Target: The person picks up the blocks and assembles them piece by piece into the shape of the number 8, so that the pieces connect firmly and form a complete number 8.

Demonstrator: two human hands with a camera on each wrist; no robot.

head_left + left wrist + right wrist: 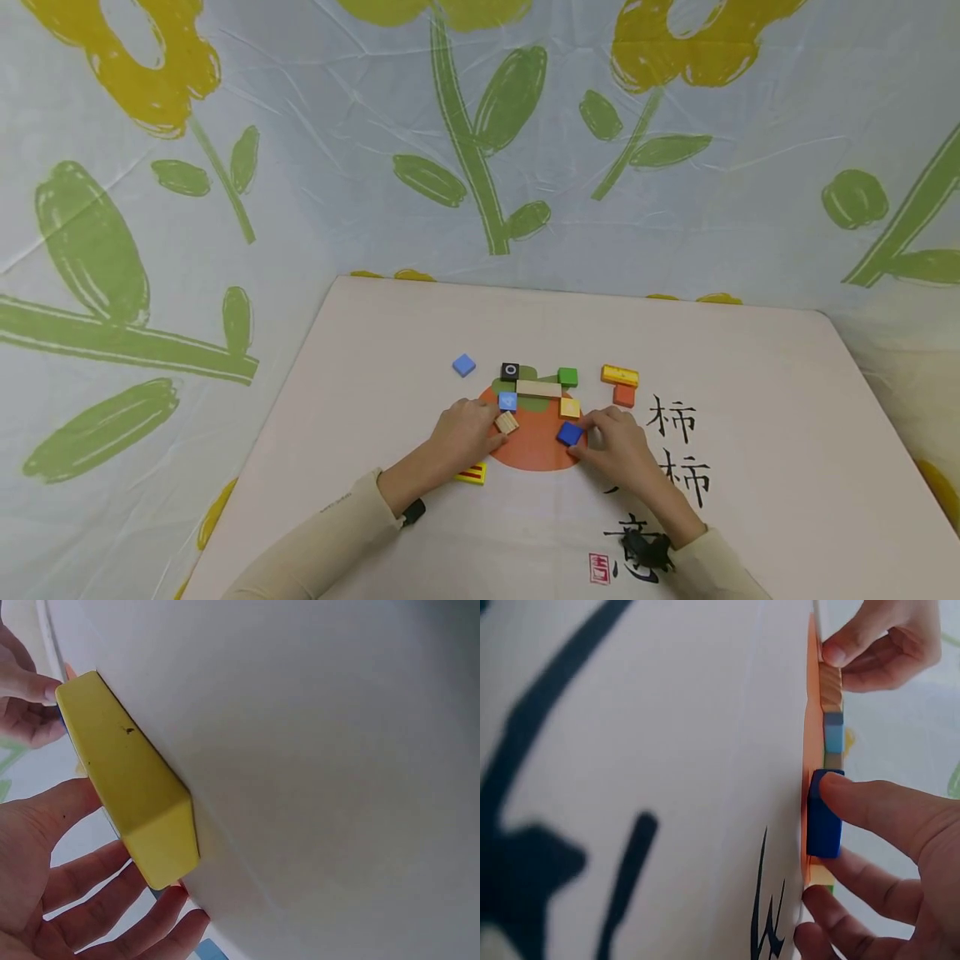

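Observation:
My left hand pinches a small natural-wood block between thumb and fingers, on the left of an orange persimmon print. Opposite, my right hand holds a dark blue block; in the right wrist view the thumb lies on the dark blue block, with a finger at its far end. Just beyond are a light blue block and a yellow-orange block. A long pale wooden block spans between a black block and a green block.
A yellow block with red stripes lies by my left wrist and looms large in the left wrist view. Outside the print lie a blue block, a yellow block and an orange-red block. Black characters mark the table cover's right.

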